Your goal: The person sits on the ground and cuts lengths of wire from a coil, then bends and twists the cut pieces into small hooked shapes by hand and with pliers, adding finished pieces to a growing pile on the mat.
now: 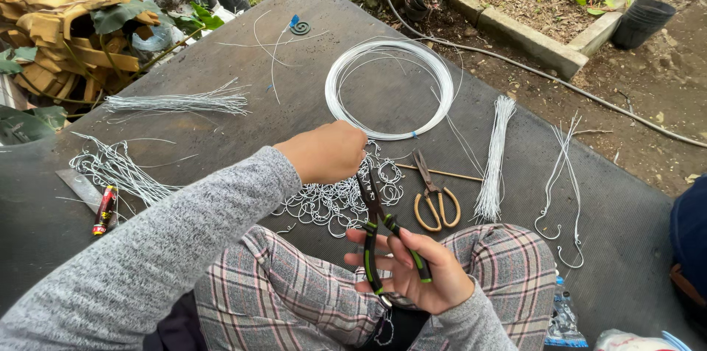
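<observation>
My right hand (412,268) holds pliers (377,229) with black and green handles, jaws pointing up toward my left hand. My left hand (324,152) is closed just above the plier jaws, over a heap of bent wire hooks (331,200); whether it pinches a wire is hidden. A coil of white wire (389,89) lies beyond the hands on the dark mat (221,64). Scissors with tan handles (434,192) lie right of the heap, beside a bundle of straight cut wires (495,159).
More wire bundles lie at the left (180,102) and lower left (118,168), with a red marker (104,209) and a flat metal ruler. Long hooked wires (563,181) lie at the right. Plant pots, a hose and a concrete border sit beyond the mat.
</observation>
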{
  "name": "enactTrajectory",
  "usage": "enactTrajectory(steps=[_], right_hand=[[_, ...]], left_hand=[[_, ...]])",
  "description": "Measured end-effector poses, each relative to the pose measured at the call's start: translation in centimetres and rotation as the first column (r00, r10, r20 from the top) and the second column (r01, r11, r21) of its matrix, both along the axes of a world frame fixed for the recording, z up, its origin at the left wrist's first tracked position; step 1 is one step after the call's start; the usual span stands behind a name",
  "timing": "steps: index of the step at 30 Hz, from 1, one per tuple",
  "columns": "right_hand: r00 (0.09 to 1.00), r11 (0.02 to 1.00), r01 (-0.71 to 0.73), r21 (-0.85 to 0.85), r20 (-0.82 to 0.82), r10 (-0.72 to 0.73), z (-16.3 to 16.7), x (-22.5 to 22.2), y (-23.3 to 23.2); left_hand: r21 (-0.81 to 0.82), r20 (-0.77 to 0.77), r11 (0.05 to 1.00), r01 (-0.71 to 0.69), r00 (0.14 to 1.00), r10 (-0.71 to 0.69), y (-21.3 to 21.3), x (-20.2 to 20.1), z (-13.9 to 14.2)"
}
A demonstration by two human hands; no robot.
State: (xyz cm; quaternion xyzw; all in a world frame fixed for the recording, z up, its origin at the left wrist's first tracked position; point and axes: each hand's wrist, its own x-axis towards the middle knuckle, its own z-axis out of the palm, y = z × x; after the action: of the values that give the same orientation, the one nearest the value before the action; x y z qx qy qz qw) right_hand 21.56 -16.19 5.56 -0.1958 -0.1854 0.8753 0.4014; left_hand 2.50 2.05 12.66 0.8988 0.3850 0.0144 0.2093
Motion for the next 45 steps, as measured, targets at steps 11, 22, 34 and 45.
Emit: enactTrajectory(steps=[11, 22, 34, 45], right_hand=[[0.995, 0.998, 0.061, -0.009, -0.084, -0.062, 0.0, -0.9, 0.7], [0.994, 0.998, 0.049, 0.036, -0.097, -0.045, 0.8, -0.3, 0.9], [0.998, 0.998, 0.054, -0.024, 0.008, -0.054, 2.2, -1.3, 1.6], [0.972, 0.989, 0.149, 0.014, 0.179, -0.149, 1.3, -2.9, 1.7]], left_hand=[[-0.114, -0.058, 0.991, -0.077, 0.996, 0.071, -0.6, 0.9, 1.8], [0.094, -0.070, 0.993, 0.077, 0.995, -0.071, -1.4, 0.6, 0.7], [0.291, -0.154, 0.940, 0.179, 0.978, -0.138, -1.7, 0.0, -0.6], [0.251, -0.070, 0.962, 0.107, 0.993, -0.092, -1.7, -0.1, -0.8]])
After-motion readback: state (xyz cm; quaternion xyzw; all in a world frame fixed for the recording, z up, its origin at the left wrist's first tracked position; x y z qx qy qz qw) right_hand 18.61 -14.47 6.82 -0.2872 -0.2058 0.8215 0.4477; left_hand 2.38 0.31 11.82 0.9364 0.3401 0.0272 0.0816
